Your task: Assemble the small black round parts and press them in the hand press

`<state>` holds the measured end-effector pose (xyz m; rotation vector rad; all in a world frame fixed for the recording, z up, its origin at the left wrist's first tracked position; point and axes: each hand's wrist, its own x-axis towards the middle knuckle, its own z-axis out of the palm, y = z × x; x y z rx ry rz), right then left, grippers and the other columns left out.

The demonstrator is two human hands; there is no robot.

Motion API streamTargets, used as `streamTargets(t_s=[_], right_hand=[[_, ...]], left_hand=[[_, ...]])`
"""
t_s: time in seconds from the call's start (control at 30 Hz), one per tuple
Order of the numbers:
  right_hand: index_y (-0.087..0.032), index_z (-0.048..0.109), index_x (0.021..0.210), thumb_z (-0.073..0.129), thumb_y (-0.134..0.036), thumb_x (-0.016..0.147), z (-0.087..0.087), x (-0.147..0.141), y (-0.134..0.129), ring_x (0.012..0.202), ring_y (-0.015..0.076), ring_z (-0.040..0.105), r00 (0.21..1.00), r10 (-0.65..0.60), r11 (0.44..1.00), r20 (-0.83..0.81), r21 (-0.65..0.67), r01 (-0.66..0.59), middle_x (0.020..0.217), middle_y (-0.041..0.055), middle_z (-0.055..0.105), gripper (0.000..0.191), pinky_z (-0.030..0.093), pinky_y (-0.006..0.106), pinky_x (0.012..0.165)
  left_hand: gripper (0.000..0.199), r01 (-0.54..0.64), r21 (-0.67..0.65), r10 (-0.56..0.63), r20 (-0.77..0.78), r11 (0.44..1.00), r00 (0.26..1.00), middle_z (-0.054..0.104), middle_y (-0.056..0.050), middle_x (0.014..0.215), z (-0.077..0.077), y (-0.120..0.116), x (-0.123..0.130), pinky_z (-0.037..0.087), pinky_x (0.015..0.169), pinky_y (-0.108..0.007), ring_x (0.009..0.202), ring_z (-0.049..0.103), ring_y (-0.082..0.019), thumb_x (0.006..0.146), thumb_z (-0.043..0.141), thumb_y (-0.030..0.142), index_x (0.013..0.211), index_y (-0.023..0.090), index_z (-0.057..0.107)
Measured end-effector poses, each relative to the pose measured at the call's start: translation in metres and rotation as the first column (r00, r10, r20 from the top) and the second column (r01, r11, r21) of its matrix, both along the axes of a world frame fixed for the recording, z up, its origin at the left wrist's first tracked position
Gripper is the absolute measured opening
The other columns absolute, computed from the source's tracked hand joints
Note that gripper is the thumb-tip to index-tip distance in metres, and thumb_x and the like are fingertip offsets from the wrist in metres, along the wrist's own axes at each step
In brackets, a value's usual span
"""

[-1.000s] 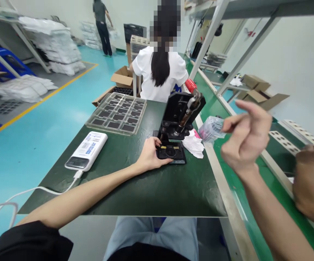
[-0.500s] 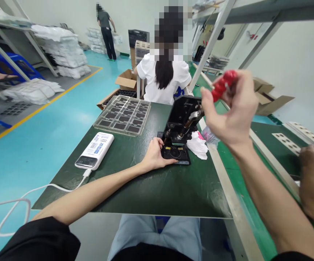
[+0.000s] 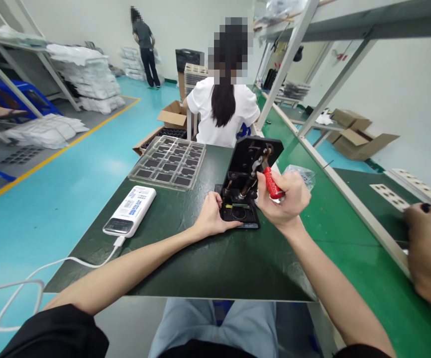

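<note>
A black press-like fixture (image 3: 255, 154) with metal linkages stands on the dark green table (image 3: 185, 268). My right hand (image 3: 284, 199) is closed round its red lever handle (image 3: 273, 183), which now points down toward me. At the fixture's base (image 3: 240, 214), my left hand (image 3: 213, 216) rests on the near left edge, thumb along the front and fingers curled at the side, gripping it. A ring-shaped outline shows on the base plate. The lower right side of the fixture is partly hidden by my right hand.
Left of the fixture lies a clear tray (image 3: 170, 163) of dark flat pieces. A white power bank (image 3: 129, 211) with a cable is nearer. A person in white (image 3: 225, 107) sits ahead. Another person's hands (image 3: 424, 219) work at the far right, beyond a metal rail.
My right hand has come down and left with the red handle, from raised to low beside the fixture. My left hand has stayed at the base.
</note>
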<state>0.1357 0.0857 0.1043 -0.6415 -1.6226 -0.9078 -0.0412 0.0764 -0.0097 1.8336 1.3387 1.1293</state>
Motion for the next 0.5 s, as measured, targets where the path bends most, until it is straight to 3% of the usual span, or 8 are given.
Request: streamTargets(t_s=[0.17,0.23,0.33,0.4,0.5], right_hand=[[-0.019,0.056,0.097,0.075,-0.021,0.091,-0.003,0.006,-0.005,0.053,0.0115,0.043,0.997,-0.037,0.999,0.072,-0.005,0.037,0.064,-0.0057,0.05,0.02,0.032,0.028,0.052],[-0.02,0.055,0.092,0.073,-0.026,0.092,0.008,0.008,-0.011,0.052,0.0112,0.044,0.994,-0.029,0.998,0.105,-0.053,0.035,0.063,-0.0056,0.05,0.019,0.034,0.028,0.051],[-0.021,0.054,0.089,0.069,-0.038,0.096,0.041,0.007,-0.013,0.05,0.0091,0.039,0.996,0.041,0.971,-0.082,-0.23,-0.059,0.064,-0.006,0.048,0.024,0.032,0.026,0.048],[-0.02,0.054,0.086,0.069,-0.048,0.096,0.071,0.005,0.0,0.049,0.0071,0.031,0.967,0.077,0.878,-0.242,-0.443,-0.181,0.061,-0.0085,0.039,0.033,0.027,0.025,0.048],[-0.018,0.055,0.073,0.069,-0.06,0.092,0.103,0.008,0.04,0.048,0.0048,0.025,0.962,0.092,0.604,-0.257,-0.754,-0.259,0.055,-0.01,0.032,0.048,0.023,0.022,0.049]], left_hand=[[0.081,-0.006,0.015,0.006,0.004,1.0,1.0,0.04,0.004,0.09,0.0,0.0,0.0,0.04,0.068,-0.029,0.081,0.046,-0.016,0.05,0.099,0.039,0.09,0.025,0.03],[0.08,-0.007,0.017,0.006,0.003,1.0,1.0,0.04,0.003,0.09,0.001,0.0,0.0,0.04,0.068,-0.028,0.081,0.046,-0.016,0.05,0.099,0.038,0.089,0.025,0.03],[0.08,-0.009,0.023,0.009,-0.008,1.0,1.0,0.04,0.004,0.09,0.001,0.0,0.0,0.039,0.069,-0.028,0.081,0.045,-0.016,0.05,0.099,0.038,0.089,0.025,0.03],[0.081,-0.004,0.021,0.004,-0.017,1.0,1.0,0.039,0.004,0.089,0.001,0.0,-0.001,0.039,0.069,-0.028,0.081,0.044,-0.015,0.05,0.099,0.038,0.088,0.025,0.029],[0.081,0.0,0.008,0.0,-0.023,1.0,1.0,0.039,0.004,0.089,0.0,0.001,-0.002,0.038,0.069,-0.028,0.079,0.043,-0.014,0.051,0.099,0.04,0.089,0.025,0.029]])
